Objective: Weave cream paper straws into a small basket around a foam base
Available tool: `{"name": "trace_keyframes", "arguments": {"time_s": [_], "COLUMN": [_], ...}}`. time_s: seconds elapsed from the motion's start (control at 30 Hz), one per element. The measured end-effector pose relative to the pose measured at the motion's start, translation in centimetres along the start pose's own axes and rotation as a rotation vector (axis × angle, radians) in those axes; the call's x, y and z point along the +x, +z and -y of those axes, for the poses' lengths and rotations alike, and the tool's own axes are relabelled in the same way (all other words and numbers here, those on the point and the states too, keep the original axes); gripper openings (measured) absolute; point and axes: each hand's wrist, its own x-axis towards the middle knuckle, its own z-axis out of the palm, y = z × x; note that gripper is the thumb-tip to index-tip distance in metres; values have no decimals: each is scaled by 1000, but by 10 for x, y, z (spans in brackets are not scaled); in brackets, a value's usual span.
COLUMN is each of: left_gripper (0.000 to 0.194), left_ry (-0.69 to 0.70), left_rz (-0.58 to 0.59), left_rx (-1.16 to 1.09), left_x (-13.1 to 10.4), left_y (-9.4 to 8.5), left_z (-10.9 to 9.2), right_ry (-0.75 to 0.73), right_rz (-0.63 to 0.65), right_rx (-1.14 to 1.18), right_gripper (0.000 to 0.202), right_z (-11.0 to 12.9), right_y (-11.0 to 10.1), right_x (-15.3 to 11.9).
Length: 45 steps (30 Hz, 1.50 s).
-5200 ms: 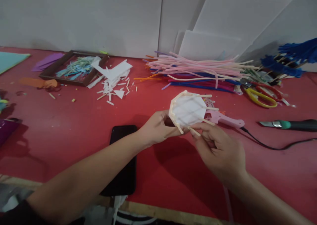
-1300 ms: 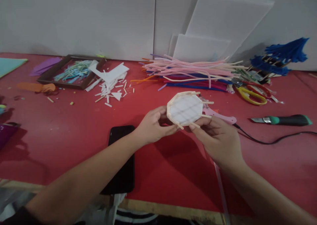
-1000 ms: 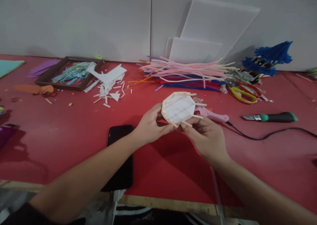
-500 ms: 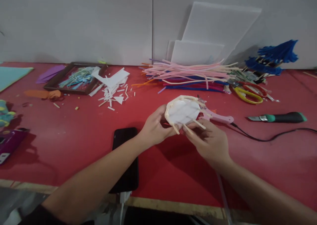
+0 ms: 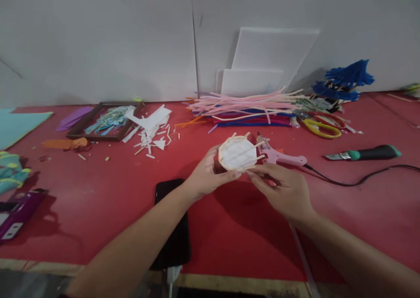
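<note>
A small white many-sided disc [image 5: 236, 152] edged with cream pipe cleaners is held up over the red table. Several cream pipe cleaner ends stick out from its rim. My left hand [image 5: 208, 173] grips the disc at its left and lower edge, thumb along the bottom. With thumb and fingers together, my right hand [image 5: 282, 186] pinches a cream pipe cleaner end [image 5: 251, 168] at the lower right rim. Just behind that hand lies a pink glue gun [image 5: 285, 157]. Beneath my left forearm is a black phone [image 5: 175, 241].
Pink, blue and orange pipe cleaners [image 5: 243, 105] lie in a heap at the back. To the right are yellow-and-red scissors [image 5: 320, 127] and an open utility knife [image 5: 367, 153]. White scraps [image 5: 152, 125] and a brown frame [image 5: 93, 136] sit left. The glue gun's cord runs right.
The disc has turned in my hands, so its pipe cleaner ends now point up and right. My right hand has shifted slightly right and down. The camera view has tilted upward.
</note>
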Motion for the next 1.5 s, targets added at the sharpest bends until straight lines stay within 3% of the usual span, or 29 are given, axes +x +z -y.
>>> {"name": "trace_keyframes", "arguments": {"time_s": [0.1, 0.2, 0.4, 0.53, 0.87, 1.0, 1.13, 1.5], "left_gripper": [85, 74, 41, 36, 35, 39, 42, 50], "left_ry": [-146, -241, -252, -280, -328, -370, -324, -380], "left_rz": [46, 46, 80, 148, 145, 113, 46, 49], "left_rx": [-158, -203, -142, -61, -92, -96, -81, -109], "left_x": [-2, -3, 1, 4, 3, 1, -4, -4], "left_y": [-3, -5, -5, -4, -6, -5, -6, -9], "left_z": [-3, -5, -6, -6, -6, -7, -7, -5], "right_ry": [30, 68, 14, -43, -158, -222, -297, -181], "right_rz": [-6, -5, -4, 6, 17, 13, 13, 76], "right_rx": [60, 100, 87, 42, -17, -58, -94, -36], "right_gripper": [12, 12, 12, 12, 12, 14, 15, 18], "right_z": [-6, -8, -12, -15, -21, -20, -17, -22], "right_y": [-2, -2, -1, -6, -7, -8, -9, -6], "right_x": [3, 4, 4, 5, 6, 7, 5, 5]}}
